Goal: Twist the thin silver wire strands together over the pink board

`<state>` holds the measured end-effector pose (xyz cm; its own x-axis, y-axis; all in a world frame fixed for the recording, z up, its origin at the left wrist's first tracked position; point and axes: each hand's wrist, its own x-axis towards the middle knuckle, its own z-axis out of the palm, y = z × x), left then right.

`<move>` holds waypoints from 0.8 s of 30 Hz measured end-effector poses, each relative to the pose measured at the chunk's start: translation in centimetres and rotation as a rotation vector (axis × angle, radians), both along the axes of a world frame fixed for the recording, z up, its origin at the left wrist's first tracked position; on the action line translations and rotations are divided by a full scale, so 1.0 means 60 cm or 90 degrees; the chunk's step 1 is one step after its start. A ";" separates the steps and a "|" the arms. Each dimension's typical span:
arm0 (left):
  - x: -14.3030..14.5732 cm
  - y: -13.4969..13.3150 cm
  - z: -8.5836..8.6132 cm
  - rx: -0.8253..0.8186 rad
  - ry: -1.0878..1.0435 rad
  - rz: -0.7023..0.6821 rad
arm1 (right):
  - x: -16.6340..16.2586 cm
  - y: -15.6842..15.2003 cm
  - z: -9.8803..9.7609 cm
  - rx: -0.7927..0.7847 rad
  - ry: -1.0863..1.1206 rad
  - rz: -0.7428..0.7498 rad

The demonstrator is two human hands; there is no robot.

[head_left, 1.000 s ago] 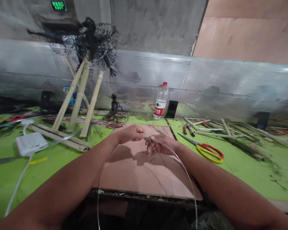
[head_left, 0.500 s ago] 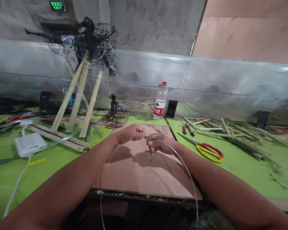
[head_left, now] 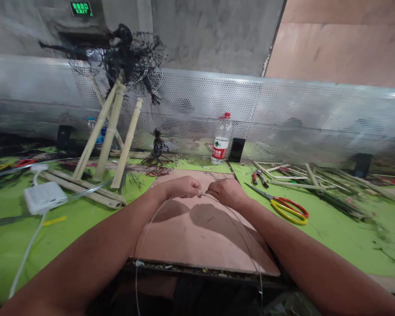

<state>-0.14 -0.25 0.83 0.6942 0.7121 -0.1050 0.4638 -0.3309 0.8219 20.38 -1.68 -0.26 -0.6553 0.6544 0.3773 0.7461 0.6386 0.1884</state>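
My left hand [head_left: 183, 187] and my right hand [head_left: 228, 192] meet above a brown board [head_left: 200, 237] on the green table. Both are closed in a pinch on a thin silvery wire [head_left: 145, 232], which loops from my fingers down past the board's near edge on both sides. The two hands nearly touch at the fingertips. The right hand is turned knuckles up, so its fingertips are mostly hidden.
Yellow-and-red scissors [head_left: 285, 207] and small pliers [head_left: 257, 176] lie right of the board, with bamboo strips [head_left: 319, 184] beyond. A water bottle [head_left: 221, 139] stands at the perforated metal screen [head_left: 283, 118]. Bamboo poles [head_left: 110, 131] with black wire mesh and a white box [head_left: 44, 196] are left.
My right hand has rolled over from palm-side showing to knuckles up and moved closer to the left hand. The wire loop shifted slightly with it.
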 end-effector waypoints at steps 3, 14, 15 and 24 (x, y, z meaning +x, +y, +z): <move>0.001 0.003 -0.004 0.020 0.028 0.010 | 0.001 -0.001 -0.001 0.010 -0.014 0.010; -0.001 0.012 -0.016 0.105 0.046 0.071 | 0.003 -0.013 -0.001 -0.115 0.081 0.187; -0.002 0.012 -0.016 0.098 0.048 0.069 | 0.005 -0.013 0.001 -0.176 0.107 0.204; -0.004 0.001 0.000 0.074 -0.005 -0.023 | 0.013 0.018 -0.009 -0.613 0.685 0.068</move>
